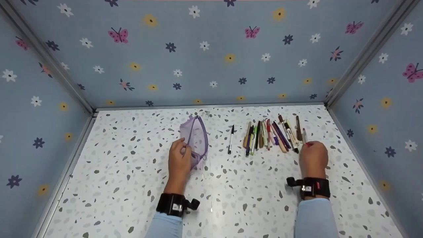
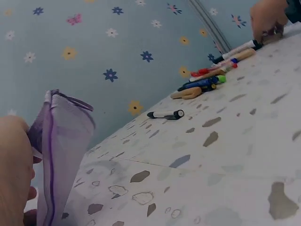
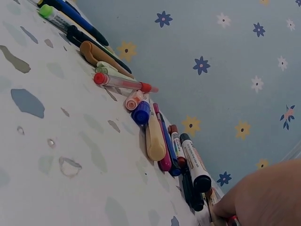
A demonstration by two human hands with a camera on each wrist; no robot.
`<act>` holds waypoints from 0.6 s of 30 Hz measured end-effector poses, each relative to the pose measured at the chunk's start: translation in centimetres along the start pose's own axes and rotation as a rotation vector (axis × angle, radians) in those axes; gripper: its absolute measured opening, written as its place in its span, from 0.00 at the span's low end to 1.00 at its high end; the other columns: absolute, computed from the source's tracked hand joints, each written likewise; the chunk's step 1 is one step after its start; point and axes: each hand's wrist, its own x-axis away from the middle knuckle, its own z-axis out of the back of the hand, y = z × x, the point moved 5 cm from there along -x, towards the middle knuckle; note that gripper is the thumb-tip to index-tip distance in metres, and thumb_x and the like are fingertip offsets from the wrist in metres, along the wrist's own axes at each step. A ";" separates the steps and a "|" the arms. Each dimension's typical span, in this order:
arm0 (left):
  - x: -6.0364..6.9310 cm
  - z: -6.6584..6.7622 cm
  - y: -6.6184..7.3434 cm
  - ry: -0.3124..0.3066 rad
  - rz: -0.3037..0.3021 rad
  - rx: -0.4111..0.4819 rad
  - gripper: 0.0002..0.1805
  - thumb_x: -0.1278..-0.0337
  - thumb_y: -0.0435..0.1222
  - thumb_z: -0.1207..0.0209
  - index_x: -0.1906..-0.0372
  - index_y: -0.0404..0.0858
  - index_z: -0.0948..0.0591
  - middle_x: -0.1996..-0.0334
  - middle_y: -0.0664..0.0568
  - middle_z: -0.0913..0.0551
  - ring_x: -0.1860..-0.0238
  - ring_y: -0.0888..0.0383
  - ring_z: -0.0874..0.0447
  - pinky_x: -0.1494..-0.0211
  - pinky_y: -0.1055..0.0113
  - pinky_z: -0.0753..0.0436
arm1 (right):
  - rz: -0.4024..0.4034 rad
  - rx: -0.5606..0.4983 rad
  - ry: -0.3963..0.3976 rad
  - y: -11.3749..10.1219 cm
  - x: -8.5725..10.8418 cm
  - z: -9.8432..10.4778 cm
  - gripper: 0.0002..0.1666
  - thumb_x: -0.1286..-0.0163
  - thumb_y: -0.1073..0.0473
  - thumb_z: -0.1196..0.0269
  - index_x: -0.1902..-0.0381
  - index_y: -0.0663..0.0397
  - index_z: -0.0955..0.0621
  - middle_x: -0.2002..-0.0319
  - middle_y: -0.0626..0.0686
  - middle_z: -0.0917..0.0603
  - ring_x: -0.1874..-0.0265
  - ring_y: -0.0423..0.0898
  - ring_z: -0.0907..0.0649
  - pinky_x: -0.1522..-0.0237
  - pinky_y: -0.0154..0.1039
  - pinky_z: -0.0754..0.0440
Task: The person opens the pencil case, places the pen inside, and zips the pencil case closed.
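My left hand [image 1: 179,160] grips the near left edge of a purple mesh zip pouch [image 1: 199,137], which lies with its mouth unzipped. In the left wrist view the pouch [image 2: 70,141] stands up beside the fingers. At the right end of a row of pens, my right hand [image 1: 314,158] has curled fingers on a slim pen [image 1: 304,133] with a red end; the fingertips are hidden from above. A brown pen [image 1: 298,127] lies just left of it. One black-capped white pen [image 1: 231,140] lies alone between the pouch and the row.
Several pens and markers lie side by side, among them a red-capped pen [image 3: 120,82], a blue-capped marker [image 3: 141,113] and a black-capped white marker [image 3: 195,165]. Flower-printed panels [image 1: 211,66] enclose the back and sides of the speckled white table [image 1: 238,205].
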 end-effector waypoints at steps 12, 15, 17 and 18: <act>0.4 0.5 -1.2 0.074 -0.013 0.130 0.09 0.20 0.35 0.39 0.59 0.35 0.14 0.42 0.47 0.10 0.47 0.50 0.13 0.42 0.59 0.14 | -0.056 -0.234 -0.003 -2.3 -0.1 0.3 0.26 0.15 0.49 0.39 0.32 0.60 0.12 0.44 0.59 0.08 0.52 0.50 0.10 0.54 0.38 0.12; 0.5 0.4 -1.0 0.072 -0.052 0.101 0.08 0.21 0.35 0.39 0.60 0.36 0.14 0.42 0.45 0.10 0.46 0.49 0.13 0.39 0.56 0.15 | -0.078 -0.345 -0.037 -4.1 0.6 -0.3 0.25 0.17 0.49 0.36 0.34 0.59 0.11 0.57 0.49 0.09 0.63 0.39 0.13 0.64 0.31 0.15; 0.5 0.3 -0.8 0.059 -0.069 0.104 0.08 0.21 0.34 0.38 0.60 0.35 0.14 0.41 0.44 0.10 0.43 0.48 0.14 0.34 0.52 0.15 | -0.086 -0.428 -0.074 -5.6 1.3 -1.0 0.24 0.18 0.51 0.34 0.35 0.61 0.12 0.62 0.44 0.11 0.67 0.37 0.14 0.65 0.31 0.14; 0.5 0.3 -0.8 0.052 -0.074 0.112 0.08 0.21 0.34 0.38 0.59 0.35 0.14 0.41 0.44 0.10 0.42 0.47 0.14 0.32 0.51 0.15 | -0.080 -0.457 -0.096 -6.4 1.7 -1.5 0.23 0.18 0.52 0.33 0.35 0.61 0.12 0.62 0.43 0.11 0.67 0.37 0.14 0.63 0.32 0.12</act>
